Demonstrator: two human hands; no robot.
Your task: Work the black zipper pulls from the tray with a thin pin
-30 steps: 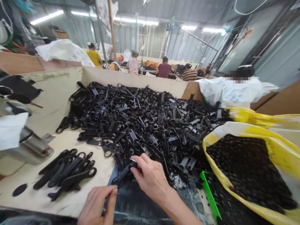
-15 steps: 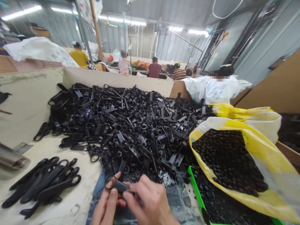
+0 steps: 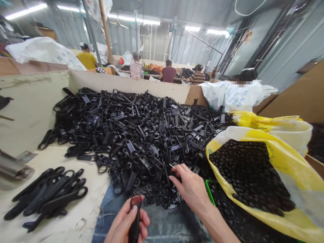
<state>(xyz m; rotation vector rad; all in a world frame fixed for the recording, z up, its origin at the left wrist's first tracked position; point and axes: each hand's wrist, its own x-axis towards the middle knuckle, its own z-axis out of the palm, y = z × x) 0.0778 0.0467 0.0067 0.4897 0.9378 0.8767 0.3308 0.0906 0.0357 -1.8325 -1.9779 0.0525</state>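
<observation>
My left hand (image 3: 123, 221), low in the middle of the head view, is closed around a black plastic handle-like part with a ring end (image 3: 136, 221); the ring points up and away. To its right, my right hand (image 3: 191, 187) reaches over the near edge of the heap of black parts (image 3: 141, 135). A thin, pale, pin-like piece (image 3: 172, 166) sticks out from its fingertips. Just below that hand, small silvery metal pieces (image 3: 172, 205) and tiny dark parts (image 3: 157, 195) lie on a worn blue cloth (image 3: 162, 219).
A row of black ring-ended handles (image 3: 48, 195) lies at left, beside a metal cylinder (image 3: 14, 168). On the right, a yellow-and-white bag (image 3: 286, 168) of black round pieces overhangs a green-rimmed tray (image 3: 209, 192). Low boards (image 3: 126, 82) enclose the heap; several people work beyond.
My right hand has left the black part and moved right and forward to the heap's edge, now with a pale thin piece. My left hand keeps the part, its ring now turned upward.
</observation>
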